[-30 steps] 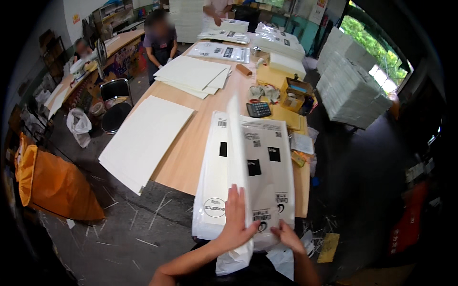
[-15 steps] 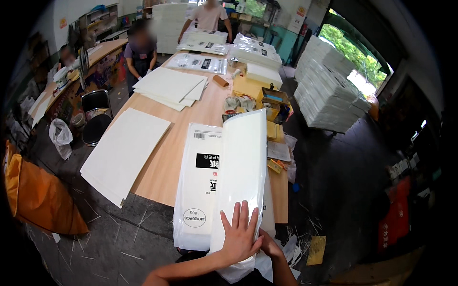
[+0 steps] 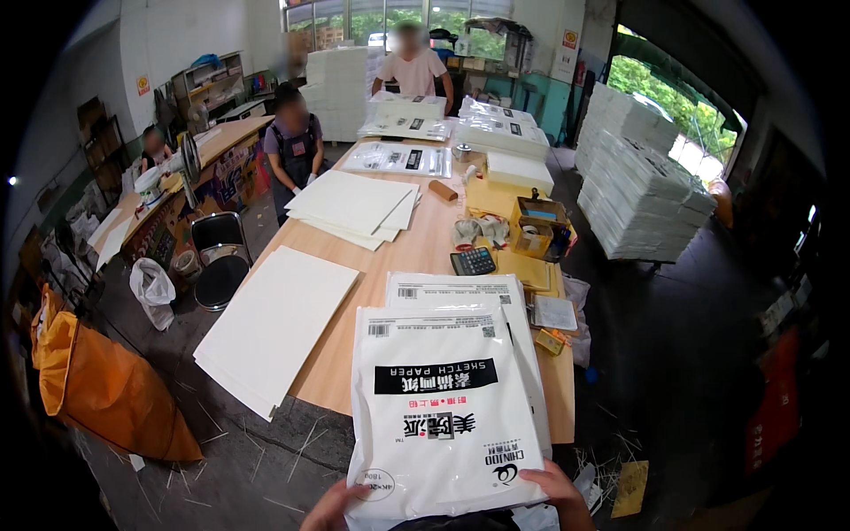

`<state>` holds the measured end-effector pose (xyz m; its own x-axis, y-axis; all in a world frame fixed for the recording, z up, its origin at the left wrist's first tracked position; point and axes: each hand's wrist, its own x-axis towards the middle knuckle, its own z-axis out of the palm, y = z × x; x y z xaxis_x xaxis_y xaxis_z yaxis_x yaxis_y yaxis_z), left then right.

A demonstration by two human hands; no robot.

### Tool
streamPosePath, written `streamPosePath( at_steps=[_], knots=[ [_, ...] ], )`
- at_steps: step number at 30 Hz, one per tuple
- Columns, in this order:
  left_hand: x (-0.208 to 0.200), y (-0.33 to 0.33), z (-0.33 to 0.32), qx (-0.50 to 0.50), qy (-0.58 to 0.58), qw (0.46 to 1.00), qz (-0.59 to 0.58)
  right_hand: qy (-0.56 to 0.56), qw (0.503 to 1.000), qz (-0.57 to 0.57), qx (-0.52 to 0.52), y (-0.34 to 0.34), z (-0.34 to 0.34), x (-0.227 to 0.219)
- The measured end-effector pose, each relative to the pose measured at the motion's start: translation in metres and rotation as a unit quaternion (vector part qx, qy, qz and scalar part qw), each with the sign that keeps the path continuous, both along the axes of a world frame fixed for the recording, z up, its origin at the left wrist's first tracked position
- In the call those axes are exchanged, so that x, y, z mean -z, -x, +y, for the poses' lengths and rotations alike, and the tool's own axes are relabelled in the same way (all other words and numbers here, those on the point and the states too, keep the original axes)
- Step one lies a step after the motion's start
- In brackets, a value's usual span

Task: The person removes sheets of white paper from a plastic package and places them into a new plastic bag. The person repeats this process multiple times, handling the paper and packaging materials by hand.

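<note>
A flat pack of white paper in a clear plastic bag with black printing lies in front of me, its near end toward my body. My left hand grips its near left corner, the thumb on top. At the near right corner my right hand holds the pack, thumb on the bag's face and the other fingers hidden beneath. Under it, a second bagged pack sticks out at the far and right sides, resting on the wooden table.
Loose white sheets lie to the left, with another sheet stack beyond. A calculator, a yellow box and a brown block sit at right. Two people work near the table. Wrapped stacks stand beyond it.
The pack was folded over lengthwise under my left hand; now it lies flat, face up. My hands have moved apart to its two near corners. The view has tipped up and shifted left.
</note>
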<state>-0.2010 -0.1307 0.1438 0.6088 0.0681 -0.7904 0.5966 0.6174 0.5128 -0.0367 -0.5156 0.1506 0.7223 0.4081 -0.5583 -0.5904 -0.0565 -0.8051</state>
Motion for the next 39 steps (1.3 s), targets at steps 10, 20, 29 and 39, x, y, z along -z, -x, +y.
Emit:
streamPosePath(
  at_steps=[10,20,29,39],
  knots=[
    [-0.03,0.031,0.027,-0.042,-0.208,0.974,-0.083,-0.11,0.993,-0.043,0.005,-0.023,0.067,-0.032],
    [0.039,0.087,0.054,-0.344,-0.115,0.899,-0.247,-0.25,0.965,-0.062,0.051,-0.157,0.252,-0.008],
    [0.098,0.073,0.034,-0.316,-0.109,0.926,-0.176,-0.296,0.936,-0.161,0.103,-0.348,0.447,-0.101],
    [0.07,0.015,0.006,-0.197,-0.313,0.91,-0.187,0.085,0.849,-0.516,0.074,-0.197,0.201,0.061]
  ],
)
